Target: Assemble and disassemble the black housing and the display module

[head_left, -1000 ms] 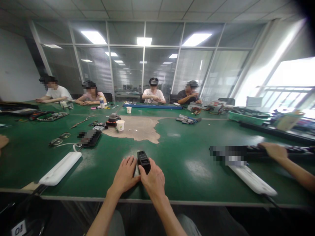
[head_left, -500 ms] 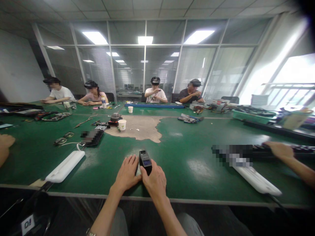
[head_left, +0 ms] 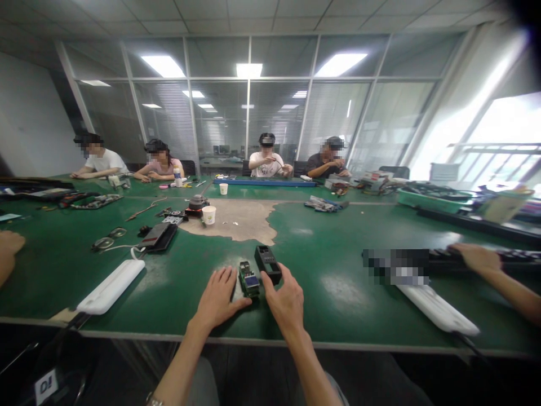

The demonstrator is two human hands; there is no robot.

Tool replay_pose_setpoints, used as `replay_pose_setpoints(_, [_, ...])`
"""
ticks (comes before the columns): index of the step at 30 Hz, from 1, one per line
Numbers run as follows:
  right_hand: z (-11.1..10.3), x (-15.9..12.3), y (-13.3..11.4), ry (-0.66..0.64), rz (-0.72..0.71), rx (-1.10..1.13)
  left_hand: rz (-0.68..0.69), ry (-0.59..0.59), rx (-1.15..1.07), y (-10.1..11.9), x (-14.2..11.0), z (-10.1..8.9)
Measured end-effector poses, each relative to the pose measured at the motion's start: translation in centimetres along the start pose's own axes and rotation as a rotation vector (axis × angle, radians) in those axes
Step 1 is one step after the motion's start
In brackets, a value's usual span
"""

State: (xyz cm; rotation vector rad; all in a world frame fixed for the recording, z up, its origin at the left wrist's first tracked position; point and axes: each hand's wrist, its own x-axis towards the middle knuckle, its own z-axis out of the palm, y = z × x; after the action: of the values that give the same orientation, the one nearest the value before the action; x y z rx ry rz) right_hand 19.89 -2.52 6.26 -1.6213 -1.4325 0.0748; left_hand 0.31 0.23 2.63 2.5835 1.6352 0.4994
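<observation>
My left hand (head_left: 220, 299) rests on the green table (head_left: 321, 265) with its fingers spread, the thumb pressed against the near end of a small circuit board (head_left: 249, 279) with a little blue screen. My right hand (head_left: 286, 298) grips a black plastic cover (head_left: 267, 264) between thumb and fingers, held just right of the board and tilted up off it. The board lies bare between my two hands.
A white power strip (head_left: 110, 286) lies at left, another white power strip (head_left: 437, 309) at right beside a neighbour's arm (head_left: 494, 276). A black device (head_left: 159, 235), paper cups (head_left: 208, 214) and tools lie farther out. Several people sit along the far side.
The black device between my hands has come apart: my right hand has lifted the black cover off and moved it right, leaving the circuit board bare. My left hand stays put.
</observation>
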Motion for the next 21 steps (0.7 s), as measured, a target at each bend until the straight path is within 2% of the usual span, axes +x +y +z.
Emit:
replay_pose_setpoints(4, [0.2, -0.1, 3.2, -0.019, 0.034, -0.064, 0.006, 0.011, -0.007, -0.1, 0.0, 0.1])
replay_pose_setpoints(7, [0.7, -0.4, 4.5, -0.025, 0.024, -0.102, 0.012, 0.018, -0.004, -0.2, -0.1, 0.2])
replay_pose_setpoints(21, [1.4, -0.9, 5.4, -0.039, 0.018, -0.185, 0.007, -0.009, 0.027, -0.2, 0.0, 0.3])
